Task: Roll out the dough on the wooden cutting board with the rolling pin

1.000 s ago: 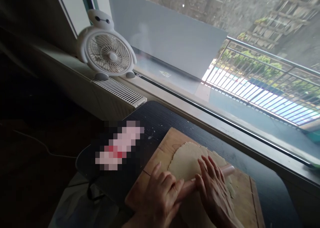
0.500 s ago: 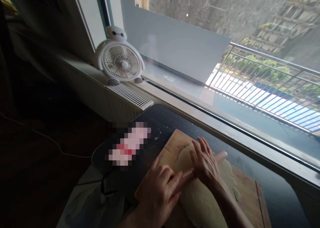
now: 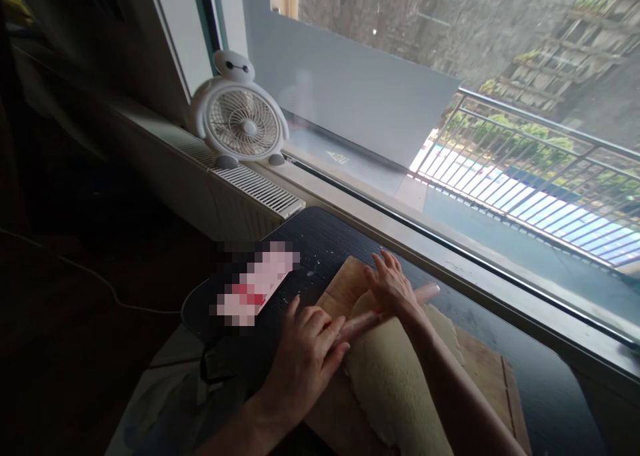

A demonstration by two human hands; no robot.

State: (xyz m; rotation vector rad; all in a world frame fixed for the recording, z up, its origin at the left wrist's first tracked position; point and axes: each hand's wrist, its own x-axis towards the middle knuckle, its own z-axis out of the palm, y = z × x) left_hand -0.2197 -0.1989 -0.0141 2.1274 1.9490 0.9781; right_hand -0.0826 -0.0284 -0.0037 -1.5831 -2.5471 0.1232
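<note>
A pale rolling pin (image 3: 359, 327) lies slantwise across a wide, thin sheet of dough (image 3: 400, 376) on a wooden board (image 3: 345, 286). My left hand (image 3: 307, 349) is at the pin's near end, its thumb and forefinger on either side of it and the other fingers partly stretched. Farther along, toward the far end, my right hand (image 3: 393, 288) rests its palm on the pin with fingers spread and straight. The pin's far tip sticks out past this hand. Part of the dough is hidden under my right forearm.
The board lies on a dark table (image 3: 330, 233) against a window sill (image 3: 400, 236). A pink and red item (image 3: 260, 279), blurred by pixels, is on the table to the left. A white fan (image 3: 245, 123) stands beyond, by a slotted white radiator top (image 3: 265, 193).
Both hands and the rolling pin have moved forward and a little left over the dough, toward its far edge. More of the dough surface shows behind the pin.
</note>
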